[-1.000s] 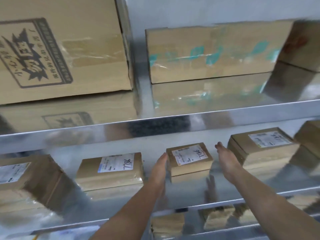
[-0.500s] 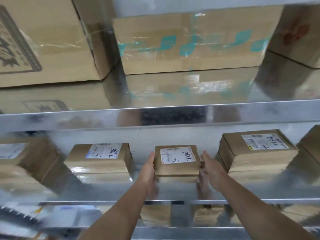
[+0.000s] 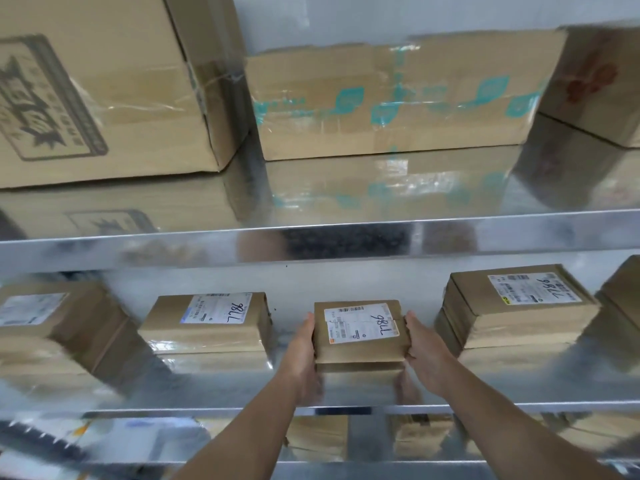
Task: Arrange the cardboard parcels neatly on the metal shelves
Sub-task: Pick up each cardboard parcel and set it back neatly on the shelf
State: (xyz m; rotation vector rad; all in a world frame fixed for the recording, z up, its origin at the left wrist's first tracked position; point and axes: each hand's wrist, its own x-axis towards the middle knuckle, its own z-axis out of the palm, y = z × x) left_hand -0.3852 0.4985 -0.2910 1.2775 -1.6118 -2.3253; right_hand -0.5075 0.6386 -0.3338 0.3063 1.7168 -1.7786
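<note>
Cardboard parcel [image 3: 360, 332] sits on the middle shelf [image 3: 214, 393] between both hands: left hand [image 3: 300, 346] and right hand [image 3: 425, 346] press flat against its opposite sides, fingers straight.

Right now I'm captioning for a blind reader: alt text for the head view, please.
The left hand and right hand press the sides of a small labelled parcel on the middle shelf, between two similar parcels. Bigger boxes stand on the shelf above.

**Hard to Make Out**

Label print on the middle parcel [image 3: 360, 332] is too small to read (only "98LL" is legible). Blur smears the left-end parcel [image 3: 52, 327] and the lower-shelf contents [image 3: 317, 436]. The printed carton [image 3: 104, 88] runs off the left edge.
</note>
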